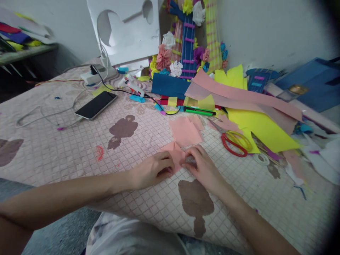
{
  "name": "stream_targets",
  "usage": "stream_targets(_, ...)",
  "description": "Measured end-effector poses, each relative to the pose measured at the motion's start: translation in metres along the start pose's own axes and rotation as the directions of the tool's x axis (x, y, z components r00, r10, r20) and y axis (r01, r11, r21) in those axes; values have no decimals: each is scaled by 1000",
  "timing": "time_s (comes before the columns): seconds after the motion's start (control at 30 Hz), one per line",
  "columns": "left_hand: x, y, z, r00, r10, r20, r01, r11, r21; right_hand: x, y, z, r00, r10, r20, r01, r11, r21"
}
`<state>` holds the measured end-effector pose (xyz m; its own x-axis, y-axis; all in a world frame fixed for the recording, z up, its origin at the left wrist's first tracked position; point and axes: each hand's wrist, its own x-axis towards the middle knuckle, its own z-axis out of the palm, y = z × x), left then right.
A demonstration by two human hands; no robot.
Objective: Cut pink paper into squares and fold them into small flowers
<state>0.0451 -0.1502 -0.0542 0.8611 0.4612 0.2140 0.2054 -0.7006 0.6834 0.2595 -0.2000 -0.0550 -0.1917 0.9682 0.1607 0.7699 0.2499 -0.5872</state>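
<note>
Craft paper (179,156), pink and part-folded, left of the red-and-yellow-handled scissors (222,131); pinched at its scissors-side edge by right hand (205,170), partly covered by curled left hand (152,170), hold there impossible to tell. Likely light, crease-prone; best taken by edges.

Matt paper, glossy screen

We see smooth, matt paper in the folded pink sheet (177,156) and rough, crinkled paper in the pink flower (163,57). We find a glossy screen (96,104) on the smartphone (91,109), metal blades (215,125) and smooth plastic handles (235,153) on the scissors (222,131).
</note>
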Motion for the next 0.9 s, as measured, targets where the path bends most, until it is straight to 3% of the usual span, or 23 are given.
stream_targets(0.2,-1,-2,0,1000,-11,14,11,1000,-4,4,5,-4,997,50,-54,-45,995,85)
stream_targets(0.3,-2,-2,1,1000,26,16,-26,1000,-8,5,4,-4,997,-3,-77,10,997,83)
stream_targets(0.5,-1,0,-8,998,63,13,-61,989,-132,5,2,-5,984,-164,70,168,985,-47)
stream_targets(0.57,4,-3,-17,998,26,-49,-34,985,-170,6,1,-5,983,-172,67,176,983,-60)
stream_targets(0.63,11,-8,-27,984,-70,-161,53,992,-111,6,2,-4,982,-177,61,180,983,-45)
stream_targets(0.7,19,-15,-36,968,-152,-200,161,986,32,6,3,-3,983,-179,43,179,984,-9)
stream_targets(0.8,30,-22,-43,969,-218,-115,240,942,234,9,10,-4,986,-158,-53,158,987,-5)
stream_targets(0.9,38,-23,-45,953,-298,-56,299,899,321,16,22,-14,975,-207,-85,188,964,-190)
